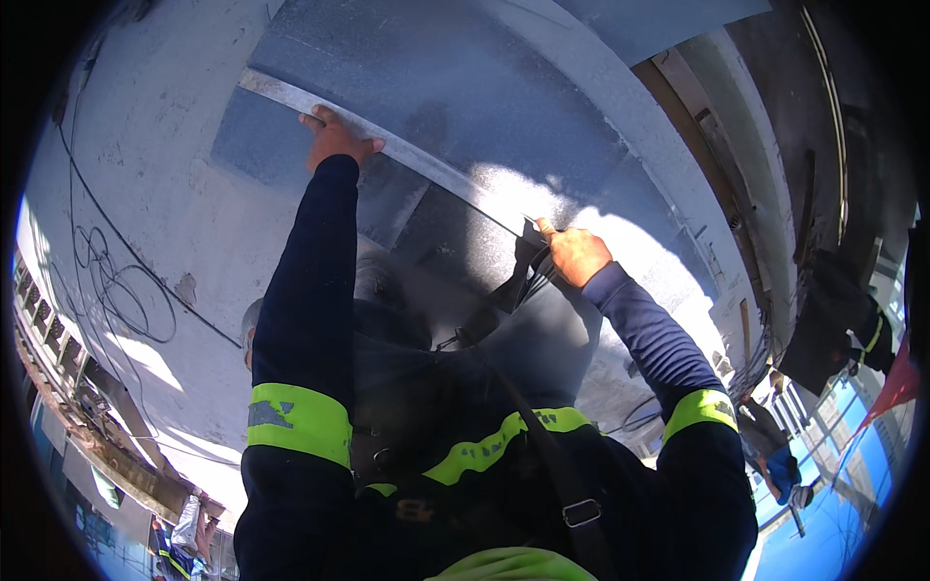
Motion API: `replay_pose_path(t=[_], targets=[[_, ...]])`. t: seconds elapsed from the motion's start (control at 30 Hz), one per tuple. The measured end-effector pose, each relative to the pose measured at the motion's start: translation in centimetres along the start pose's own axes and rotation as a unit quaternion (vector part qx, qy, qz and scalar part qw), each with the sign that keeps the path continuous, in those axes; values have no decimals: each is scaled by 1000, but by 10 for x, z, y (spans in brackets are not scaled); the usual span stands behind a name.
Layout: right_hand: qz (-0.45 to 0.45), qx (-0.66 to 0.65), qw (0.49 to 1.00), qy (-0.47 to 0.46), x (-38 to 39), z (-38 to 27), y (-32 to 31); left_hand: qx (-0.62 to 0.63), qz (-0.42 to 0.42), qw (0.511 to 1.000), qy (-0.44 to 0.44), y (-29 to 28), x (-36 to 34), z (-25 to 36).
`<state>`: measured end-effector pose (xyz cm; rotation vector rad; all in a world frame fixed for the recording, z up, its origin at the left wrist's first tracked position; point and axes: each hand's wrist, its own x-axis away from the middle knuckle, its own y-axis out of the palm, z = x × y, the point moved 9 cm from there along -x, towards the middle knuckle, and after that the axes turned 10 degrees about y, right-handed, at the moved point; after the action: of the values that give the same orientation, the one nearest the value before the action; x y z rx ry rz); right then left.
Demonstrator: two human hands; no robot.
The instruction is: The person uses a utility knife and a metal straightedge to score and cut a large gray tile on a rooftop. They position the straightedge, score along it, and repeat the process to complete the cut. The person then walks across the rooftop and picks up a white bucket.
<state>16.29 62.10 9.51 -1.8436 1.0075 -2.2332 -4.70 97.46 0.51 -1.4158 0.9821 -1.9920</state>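
Metal strip [426, 165] aslant on grey sheet [513, 97]

Strip's long axis: upper left, down toward lower right. Your left hand [339, 138] is nearer, touching it close to the upper end, fingers and thumb spread, not wrapped round. Your right hand [579, 257] sits just beside the lower end, fingers curled; cannot tell what it grips. From there, strip lies up and leftward

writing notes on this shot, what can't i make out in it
In the head view:
right hand: its palm, hidden by the hand's back
metal strip: its right end, washed out by glare
grey sheet: part beyond picture's upper edge, cut off
person at lower right: hands, too small
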Motion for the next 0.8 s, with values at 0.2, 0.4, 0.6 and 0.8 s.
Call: replay_pose_path(t=[0.2, 0.4, 0.6, 0.8], targets=[[32, -7, 999, 31, 0, -4, 3, -29, -10, 999, -25, -6, -3, -1], [103, -87, 988, 79, -2, -2, -3, -53, -6, 998, -17, 4, -8, 6], [95, -98, 982, 130, -22, -1, -9, -100, 41, 994, 10, 5, -31, -14], [95, -130, 973, 168, -16, 2, 8, -114, 75, 989, 60, 11, 32, 46]])
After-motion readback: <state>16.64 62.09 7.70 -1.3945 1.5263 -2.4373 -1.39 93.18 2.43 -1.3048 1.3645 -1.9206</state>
